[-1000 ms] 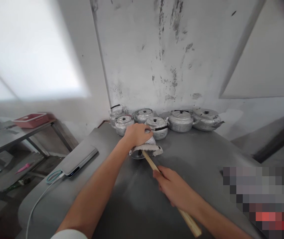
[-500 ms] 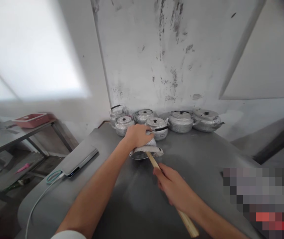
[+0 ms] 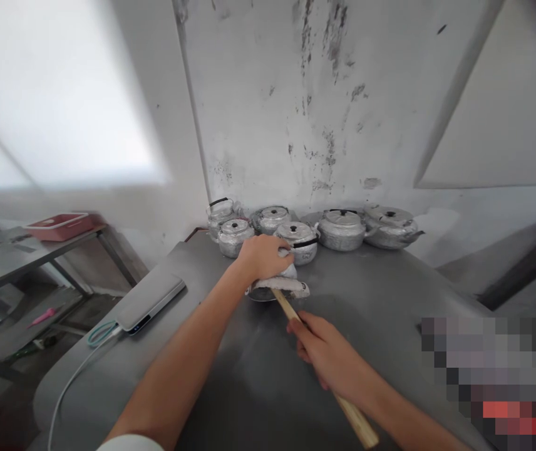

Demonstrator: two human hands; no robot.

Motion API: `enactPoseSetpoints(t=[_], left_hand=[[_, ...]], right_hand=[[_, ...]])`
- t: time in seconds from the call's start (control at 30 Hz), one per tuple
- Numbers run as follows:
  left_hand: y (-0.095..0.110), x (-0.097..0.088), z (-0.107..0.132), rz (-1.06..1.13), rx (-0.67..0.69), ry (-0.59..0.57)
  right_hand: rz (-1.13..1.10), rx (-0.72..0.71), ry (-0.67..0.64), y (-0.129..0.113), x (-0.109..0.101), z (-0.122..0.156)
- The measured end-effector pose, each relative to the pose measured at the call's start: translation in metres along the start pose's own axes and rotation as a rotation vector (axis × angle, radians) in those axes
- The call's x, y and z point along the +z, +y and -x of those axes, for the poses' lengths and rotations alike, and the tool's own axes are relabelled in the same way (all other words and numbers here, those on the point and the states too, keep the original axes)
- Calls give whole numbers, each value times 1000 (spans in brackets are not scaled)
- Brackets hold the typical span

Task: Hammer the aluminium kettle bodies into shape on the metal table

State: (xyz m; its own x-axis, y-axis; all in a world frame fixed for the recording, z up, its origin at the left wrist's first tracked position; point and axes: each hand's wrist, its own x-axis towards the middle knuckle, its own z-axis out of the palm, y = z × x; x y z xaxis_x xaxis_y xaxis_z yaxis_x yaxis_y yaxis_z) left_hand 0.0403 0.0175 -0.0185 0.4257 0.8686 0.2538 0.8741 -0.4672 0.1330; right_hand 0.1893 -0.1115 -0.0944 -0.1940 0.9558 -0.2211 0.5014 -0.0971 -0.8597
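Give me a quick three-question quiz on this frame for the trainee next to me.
1. True or false: the right hand grips a wooden stick.
2. What does the left hand hold down? A) a small metal piece on the table; B) a glass bottle; C) a cardboard box.
3. Fill in: the flat grey device with a cable lies on the person's ____ side of the table.

Key: 1 true; 2 A; 3 left.
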Motion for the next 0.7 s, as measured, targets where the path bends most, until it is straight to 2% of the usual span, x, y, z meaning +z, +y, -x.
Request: enactPoseSetpoints(t=[0.27,0.43,0.7], left_hand=[[-1,3,-1,-13,10,10],[-1,3,-1,-9,10,10],[-1,2,0,-9,2,3]], right_hand=[[45,16,-19,1,-1,-1],[20,-29,43,3,2,-1],[30,15,7,-1,-2,0]])
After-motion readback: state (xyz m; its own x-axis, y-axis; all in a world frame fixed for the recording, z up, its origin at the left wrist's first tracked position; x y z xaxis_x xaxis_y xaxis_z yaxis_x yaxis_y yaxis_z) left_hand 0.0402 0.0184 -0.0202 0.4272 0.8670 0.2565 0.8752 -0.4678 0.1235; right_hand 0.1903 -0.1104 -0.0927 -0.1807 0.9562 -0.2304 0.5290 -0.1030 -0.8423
